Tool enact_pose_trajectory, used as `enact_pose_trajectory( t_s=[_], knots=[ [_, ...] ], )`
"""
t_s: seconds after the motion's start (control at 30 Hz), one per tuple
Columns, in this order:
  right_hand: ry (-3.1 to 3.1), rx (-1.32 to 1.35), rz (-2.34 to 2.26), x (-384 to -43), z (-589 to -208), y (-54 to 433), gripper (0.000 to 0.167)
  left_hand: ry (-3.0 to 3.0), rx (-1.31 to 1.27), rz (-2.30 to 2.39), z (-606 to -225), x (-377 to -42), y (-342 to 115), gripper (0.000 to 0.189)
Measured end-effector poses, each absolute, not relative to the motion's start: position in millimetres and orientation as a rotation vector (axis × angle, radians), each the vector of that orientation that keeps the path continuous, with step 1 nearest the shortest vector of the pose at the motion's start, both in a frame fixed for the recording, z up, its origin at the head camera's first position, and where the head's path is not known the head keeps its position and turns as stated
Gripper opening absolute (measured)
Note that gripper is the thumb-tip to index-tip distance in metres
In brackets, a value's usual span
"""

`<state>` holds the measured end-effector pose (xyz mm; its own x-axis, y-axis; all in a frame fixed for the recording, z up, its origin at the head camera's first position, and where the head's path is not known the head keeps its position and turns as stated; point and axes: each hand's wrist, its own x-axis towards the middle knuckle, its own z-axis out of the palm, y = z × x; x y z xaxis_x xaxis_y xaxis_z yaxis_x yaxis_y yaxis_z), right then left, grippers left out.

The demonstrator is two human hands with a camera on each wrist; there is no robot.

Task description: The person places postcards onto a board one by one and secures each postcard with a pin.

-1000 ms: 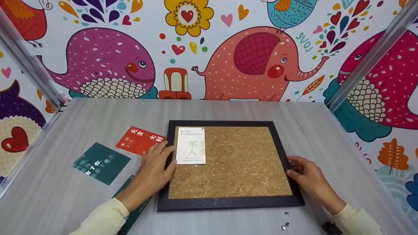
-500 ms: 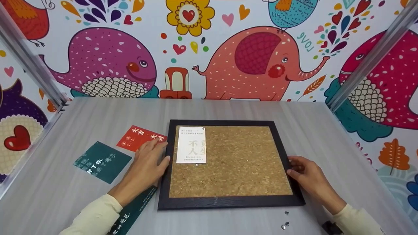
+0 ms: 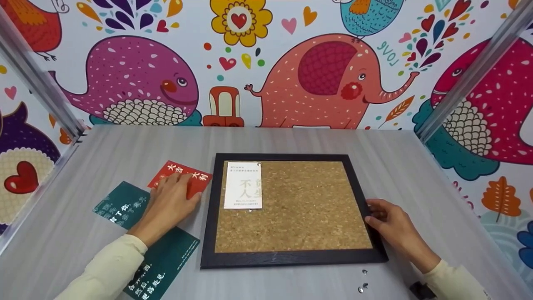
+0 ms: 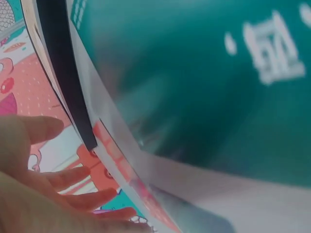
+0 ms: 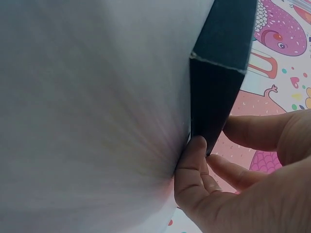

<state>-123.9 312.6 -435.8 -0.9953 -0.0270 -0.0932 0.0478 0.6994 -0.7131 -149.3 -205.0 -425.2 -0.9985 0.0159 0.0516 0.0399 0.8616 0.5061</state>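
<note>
A cork board with a black frame lies flat on the table. At its upper left is a white card, with a small pin at its top right corner. My left hand is over the red card left of the board, covering part of it. In the left wrist view its fingers are spread and relaxed, holding nothing; contact with the card cannot be made out. At the board's right edge, my right hand holds the black frame between thumb and curled fingers.
A dark green card and a longer green card lie left of the board, partly behind the left arm. Several small metal pins sit near the board's front right corner. A patterned wall stands behind the table.
My left hand has left the board's left edge and moved left over the red card. More of the long green card shows now. The right hand stays on the frame.
</note>
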Motion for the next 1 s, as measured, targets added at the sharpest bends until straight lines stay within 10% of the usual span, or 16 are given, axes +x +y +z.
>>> enact_pose_trajectory(
  t_s=[1.0],
  knots=[
    [2.811, 0.007, -1.183, -123.7, -435.0, 313.7, 0.048, -3.138, 0.201, -0.769, -429.4, -172.4, -243.3, 0.109]
  ],
)
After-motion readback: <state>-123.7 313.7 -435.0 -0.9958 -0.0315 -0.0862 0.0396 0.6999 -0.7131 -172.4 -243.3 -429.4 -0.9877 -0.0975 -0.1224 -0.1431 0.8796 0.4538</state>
